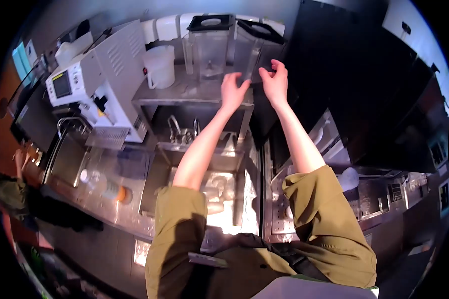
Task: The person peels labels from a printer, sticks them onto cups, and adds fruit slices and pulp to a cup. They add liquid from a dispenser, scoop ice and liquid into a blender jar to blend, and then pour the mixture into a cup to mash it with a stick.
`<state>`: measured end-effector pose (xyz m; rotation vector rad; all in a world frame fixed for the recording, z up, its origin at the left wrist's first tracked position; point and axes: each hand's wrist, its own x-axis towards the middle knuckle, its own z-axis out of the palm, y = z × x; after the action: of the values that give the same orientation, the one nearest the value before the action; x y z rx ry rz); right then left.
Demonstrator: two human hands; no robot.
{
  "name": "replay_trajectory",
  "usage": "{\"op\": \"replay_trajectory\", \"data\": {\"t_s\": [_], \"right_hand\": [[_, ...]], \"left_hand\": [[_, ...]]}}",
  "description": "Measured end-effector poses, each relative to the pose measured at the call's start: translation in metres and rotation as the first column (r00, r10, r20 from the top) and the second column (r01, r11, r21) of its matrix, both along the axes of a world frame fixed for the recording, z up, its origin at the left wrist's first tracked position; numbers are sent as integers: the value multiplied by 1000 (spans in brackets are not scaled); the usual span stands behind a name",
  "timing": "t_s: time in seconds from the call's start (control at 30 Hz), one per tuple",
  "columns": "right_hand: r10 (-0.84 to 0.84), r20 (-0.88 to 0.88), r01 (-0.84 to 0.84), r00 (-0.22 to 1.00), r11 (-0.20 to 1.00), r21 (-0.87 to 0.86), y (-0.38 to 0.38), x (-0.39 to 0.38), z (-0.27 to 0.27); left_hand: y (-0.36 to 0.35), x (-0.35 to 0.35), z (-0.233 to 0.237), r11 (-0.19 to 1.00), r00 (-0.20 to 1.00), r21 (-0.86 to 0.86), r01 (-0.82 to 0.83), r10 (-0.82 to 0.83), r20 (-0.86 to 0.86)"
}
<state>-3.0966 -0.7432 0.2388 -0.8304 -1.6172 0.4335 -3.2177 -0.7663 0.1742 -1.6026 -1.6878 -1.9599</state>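
Both of my arms reach forward over the sink to a raised steel shelf (189, 93). My left hand (233, 90) is in front of the shelf's right end, thumb and fingers apart and loosely curved, holding nothing. To its right, my right hand (275, 82) is also open and empty, its fingers bent toward the left. Nearest to both hands is a clear blender jar (246, 52) with a black lid, which looks tilted in this view. A second clear blender jar (210, 52), also black-lidded, stands upright to its left.
A white pitcher (161, 67) shares the shelf, left of the jars. Further left is a white machine (100, 79) with a screen. Below me is a steel sink (152, 192) with taps behind it. A clear bottle (102, 184) lies on the left counter. Another person (15, 194) is at far left.
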Motion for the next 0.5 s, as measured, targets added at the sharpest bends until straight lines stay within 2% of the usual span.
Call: {"op": "replay_trajectory", "data": {"t_s": [0.07, 0.1, 0.13, 0.17, 0.2, 0.23, 0.27, 0.3, 0.33, 0.37, 0.4, 0.43, 0.47, 0.5], "right_hand": [[-49, 99, 40, 994, 995, 86, 18, -15, 8], [-13, 69, 8, 998, 998, 68, 23, -21, 12], [-39, 120, 29, 992, 996, 84, 23, -23, 20], [-125, 157, 86, 980, 969, 232, 35, -27, 19], [-221, 176, 144, 959, 918, 369, 45, -28, 17], [-219, 187, 147, 958, 930, 336, 38, -28, 27], [-282, 246, 177, 927, 910, 374, 38, -25, 33], [-370, 229, 218, 900, 838, 499, 39, -24, 42], [-455, 201, 255, 868, 754, 605, 36, -22, 50], [-385, 238, 179, 892, 783, 596, 30, -21, 61], [-324, 269, 116, 907, 806, 581, 18, -17, 71], [-281, 388, 82, 878, 887, 455, -7, -17, 78], [-160, 377, 22, 912, 938, 345, -45, -14, 87], [-88, 330, -21, 940, 950, 312, -77, -12, 89]], "left_hand": [[69, 5, 18, 983, 990, 122, -133, 126, 64], [86, 8, 32, 995, 985, -37, -88, 93, 142], [99, 8, 43, 981, 974, -194, -23, 66, 218], [117, 6, 41, 969, 953, -210, 130, -64, 295], [129, 5, 36, 987, 954, -125, 103, -62, 292], [129, 5, 35, 993, 955, -85, 78, -50, 291], [120, 6, 34, 998, 957, -48, 50, -34, 289], [89, 11, 46, 997, 966, -67, -25, 41, 256], [66, 13, 46, 999, 979, 28, -45, 39, 200], [45, 11, 46, 996, 989, -65, -60, 68, 131], [14, 11, 49, 999, 993, 3, -45, 45, 109], [-18, 7, 54, 996, 995, 56, -70, 66, 70], [-58, 6, 65, 1000, 998, 10, -27, 26, 50], [-97, 8, 74, 997, 995, -5, 76, -76, 67]]}}
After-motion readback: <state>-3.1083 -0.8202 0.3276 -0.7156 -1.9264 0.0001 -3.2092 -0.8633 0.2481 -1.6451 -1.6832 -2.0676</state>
